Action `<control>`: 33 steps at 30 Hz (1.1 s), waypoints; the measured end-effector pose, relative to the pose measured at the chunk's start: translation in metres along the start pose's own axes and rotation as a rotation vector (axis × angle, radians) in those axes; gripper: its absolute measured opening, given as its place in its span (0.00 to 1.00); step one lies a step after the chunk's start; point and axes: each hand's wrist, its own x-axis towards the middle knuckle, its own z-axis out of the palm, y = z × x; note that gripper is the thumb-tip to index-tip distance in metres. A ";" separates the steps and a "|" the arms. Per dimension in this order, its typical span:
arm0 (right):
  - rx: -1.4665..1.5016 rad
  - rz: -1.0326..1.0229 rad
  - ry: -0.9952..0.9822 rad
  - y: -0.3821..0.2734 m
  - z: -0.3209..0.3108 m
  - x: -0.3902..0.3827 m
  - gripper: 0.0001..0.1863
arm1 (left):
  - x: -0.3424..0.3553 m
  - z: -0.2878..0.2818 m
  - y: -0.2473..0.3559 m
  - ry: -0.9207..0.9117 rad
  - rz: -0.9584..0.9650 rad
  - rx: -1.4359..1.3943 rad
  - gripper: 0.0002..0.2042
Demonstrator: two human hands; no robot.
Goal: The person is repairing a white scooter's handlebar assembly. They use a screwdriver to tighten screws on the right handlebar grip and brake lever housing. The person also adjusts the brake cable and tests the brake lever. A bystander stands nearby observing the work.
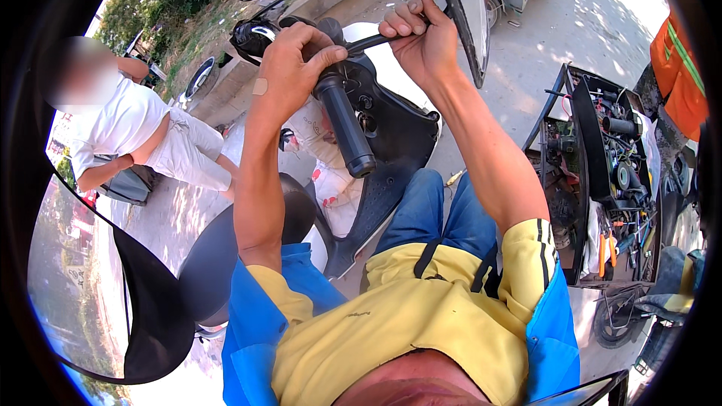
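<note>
I am up against a black scooter, with both arms raised to its handlebar. My left hand [295, 68], a plaster on its back, is wrapped around the bar just above the black rubber grip [346, 126], next to the chromed switch housing [252, 36]. My right hand [421, 39] is closed on a thin black lever [366, 43] that runs from the bar toward it, close under the edge of the scooter's front panel [466, 7]. The fingertips of both hands are partly hidden behind the bar and the lever.
A person in white clothes [143, 131] crouches at the left. White printed bags [327, 173] lie on the scooter's footboard, and the black seat [218, 256] is lower left. An open tool chest [602, 165] full of tools stands on the concrete at the right, beside orange cloth [681, 75].
</note>
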 end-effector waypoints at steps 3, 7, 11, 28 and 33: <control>0.079 -0.027 -0.040 0.002 -0.002 -0.003 0.15 | 0.001 -0.006 -0.003 -0.046 0.083 -0.001 0.07; -0.022 -0.052 -0.188 0.010 -0.042 0.017 0.14 | 0.001 -0.008 -0.004 -0.125 0.021 -0.315 0.11; 0.095 0.014 -0.091 0.020 -0.047 0.022 0.12 | -0.002 -0.009 -0.004 -0.049 -0.126 0.029 0.09; -0.154 -0.076 -0.008 -0.007 -0.051 0.010 0.14 | 0.000 -0.008 -0.005 -0.113 0.063 -0.164 0.09; -0.114 -0.113 0.154 -0.008 -0.017 0.006 0.17 | 0.001 -0.009 0.000 -0.073 0.030 -0.146 0.08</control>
